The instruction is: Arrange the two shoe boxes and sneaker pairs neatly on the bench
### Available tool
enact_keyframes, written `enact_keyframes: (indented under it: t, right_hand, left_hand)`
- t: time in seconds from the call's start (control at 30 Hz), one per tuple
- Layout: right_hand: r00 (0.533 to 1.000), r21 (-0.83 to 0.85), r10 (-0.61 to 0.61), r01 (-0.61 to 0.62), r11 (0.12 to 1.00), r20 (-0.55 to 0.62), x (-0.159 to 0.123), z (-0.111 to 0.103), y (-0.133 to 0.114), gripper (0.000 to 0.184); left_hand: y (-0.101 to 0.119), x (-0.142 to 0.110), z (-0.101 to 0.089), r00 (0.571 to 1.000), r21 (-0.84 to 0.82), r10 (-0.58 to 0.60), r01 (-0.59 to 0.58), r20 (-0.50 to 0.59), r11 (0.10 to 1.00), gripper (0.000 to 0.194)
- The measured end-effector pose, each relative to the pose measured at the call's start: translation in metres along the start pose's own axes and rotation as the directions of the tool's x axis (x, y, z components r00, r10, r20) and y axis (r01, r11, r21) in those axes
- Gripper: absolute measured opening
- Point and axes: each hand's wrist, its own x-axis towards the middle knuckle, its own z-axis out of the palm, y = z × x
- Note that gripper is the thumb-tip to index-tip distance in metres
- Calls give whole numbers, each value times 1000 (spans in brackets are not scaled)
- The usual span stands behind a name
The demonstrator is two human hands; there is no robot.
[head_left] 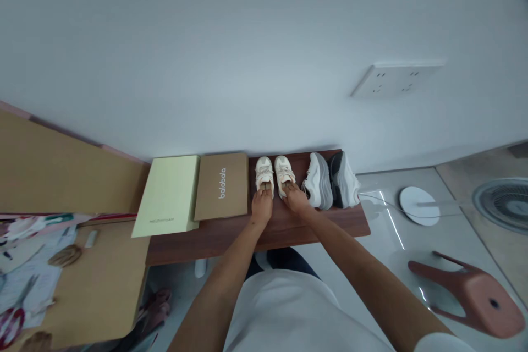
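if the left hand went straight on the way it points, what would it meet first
Likely the inside of the left cream shoe: the left hand is at its opening, pointing toward the toe. The wall lies beyond; how deep the hand sits is unclear.

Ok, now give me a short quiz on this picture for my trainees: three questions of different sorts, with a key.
1. Which hand is at the cream shoe next to the brown box?
2. True or false: the brown box lies between the pale yellow box and that cream shoe.
3. How many shoes are on the wooden bench?

Key:
1. The left hand.
2. True.
3. Four.
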Motion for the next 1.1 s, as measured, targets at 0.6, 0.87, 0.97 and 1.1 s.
enact_keyframes:
  t: [0.6, 0.87, 0.97, 1.1]
  right_hand:
    - [1000, 4, 23, -23, 1000, 14, 16, 5, -10, 34]
    - [976, 203, 21, 23, 979, -215, -22, -14, 27, 36]
    - [913, 352, 171, -33, 936, -371, -50, -19, 80, 39]
    - [682, 462, 562, -354, 814, -467, -94, -19, 173, 49]
  left_hand:
    - [-6, 9, 2, 996, -60, -80, 78, -32, 995, 25]
    - [24, 2, -4, 990, 236, 136, -138, 25, 962, 51]
    - [43, -4, 12, 977, 127, 172, -187, 123, 974, 47]
    - [66, -11, 57, 933, -91, 151, -128, 328, 988, 45]
